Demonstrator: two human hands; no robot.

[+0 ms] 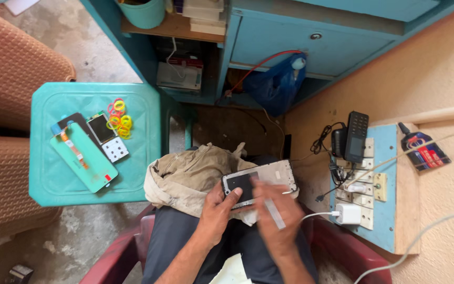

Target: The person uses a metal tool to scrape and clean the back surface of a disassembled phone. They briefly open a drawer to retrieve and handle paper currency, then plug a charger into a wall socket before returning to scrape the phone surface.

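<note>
Head view, looking down at your lap. Your left hand [217,208] grips the opened grey phone frame with its dark inner plate [261,181], thumb curled over the near edge and fingers [229,195] closed beneath it; the frame lies flat on the crumpled beige cloth [187,173] just beyond your knuckles. Your right hand [277,215] is closed around a thin pale tool [275,213], possibly tweezers or a spudger, though motion blur hides its tip. The tool runs across your fingers and points back toward your wrist, and your fingertips sit over the frame's near right part.

The step in hand appears to be working on the frame's interior while the left hand steadies it. The next move calls for a firm left grip and a light, shallow stroke of the tool.

Well to the left of your left fingers stands a teal plastic stool [45,179] carrying a mint-green phone back cover [88,163], a small circuit board [102,129] and coloured rubber rings [119,118]. To the right of your right fingers a white charger [349,214] is plugged into a wall socket board [382,210], with a black keypad phone [356,135] resting above it
</note>
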